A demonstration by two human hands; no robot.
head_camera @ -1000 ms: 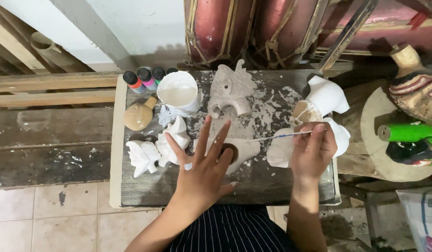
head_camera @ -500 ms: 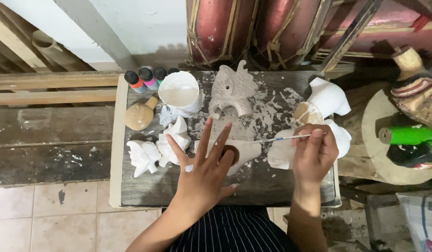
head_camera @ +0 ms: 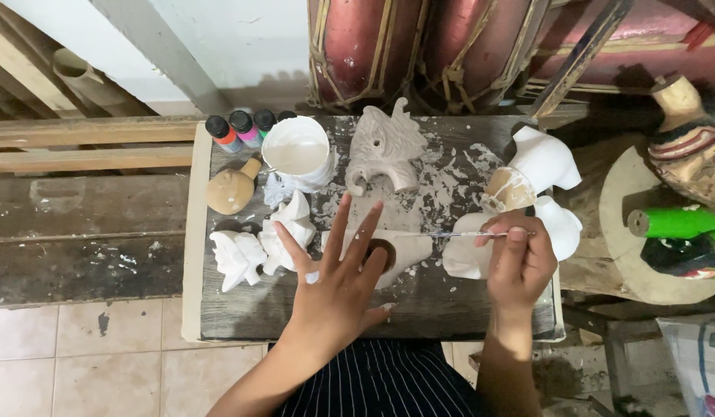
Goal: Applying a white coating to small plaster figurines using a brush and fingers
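Note:
My left hand (head_camera: 338, 279) lies flat with fingers spread on a pale carved piece (head_camera: 400, 249) on the worn wooden table (head_camera: 450, 297), pinning it down. My right hand (head_camera: 519, 259) pinches a thin brush (head_camera: 442, 233) whose tip points left over that piece. White paint smears my left fingers. A cup of white paint (head_camera: 297, 151) stands at the back, beside an unpainted carved animal mask (head_camera: 384, 147).
Small paint bottles (head_camera: 238, 130) line the back left corner. A tan gourd-shaped figure (head_camera: 231, 189) and white carved pieces (head_camera: 257, 245) lie left; white figures (head_camera: 542, 166) lie right. A painted mask (head_camera: 693, 150) and green object (head_camera: 674, 222) sit off the table's right.
My right hand with the brush has shifted slightly; the left hand stays spread on the piece.

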